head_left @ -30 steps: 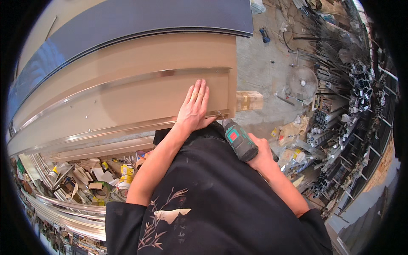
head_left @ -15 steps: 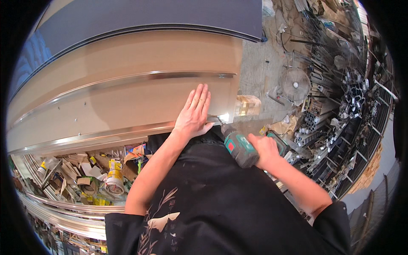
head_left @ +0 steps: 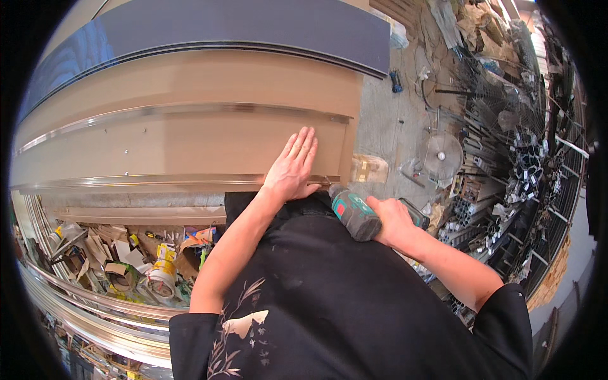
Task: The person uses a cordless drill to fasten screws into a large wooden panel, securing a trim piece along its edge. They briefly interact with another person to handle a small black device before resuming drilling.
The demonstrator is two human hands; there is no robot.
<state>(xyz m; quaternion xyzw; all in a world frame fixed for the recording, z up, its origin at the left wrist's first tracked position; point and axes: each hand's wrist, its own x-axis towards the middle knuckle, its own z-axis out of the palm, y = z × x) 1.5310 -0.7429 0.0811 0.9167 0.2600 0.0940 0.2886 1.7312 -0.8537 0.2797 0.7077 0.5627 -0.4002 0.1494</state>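
My right hand [head_left: 394, 221] grips a green and black cordless drill [head_left: 354, 214]. Its tip meets the near metal rail [head_left: 190, 182] close to the right end of a tan panel [head_left: 221, 142]. Flat on that panel lies my left hand [head_left: 291, 166], fingers stretched out and thumb apart, just left of the drill tip. A second metal rail [head_left: 183, 109] runs along the panel farther from me. Small screws [head_left: 126, 152] rest on the tan surface to the left. The exact contact at the drill tip is too small to make out.
Beyond the panel lies a dark grey board [head_left: 240, 28]. A taped box [head_left: 369, 168] and a round fan [head_left: 441, 155] stand to the right, near piled metal profiles [head_left: 472, 199]. Cardboard scraps and a white bucket [head_left: 162, 278] are at lower left, above long metal bars [head_left: 95, 320].
The view has shifted slightly, showing more floor below the panel. My left hand stays flat on the panel, and the drill stays at the rail's right end in my right hand.
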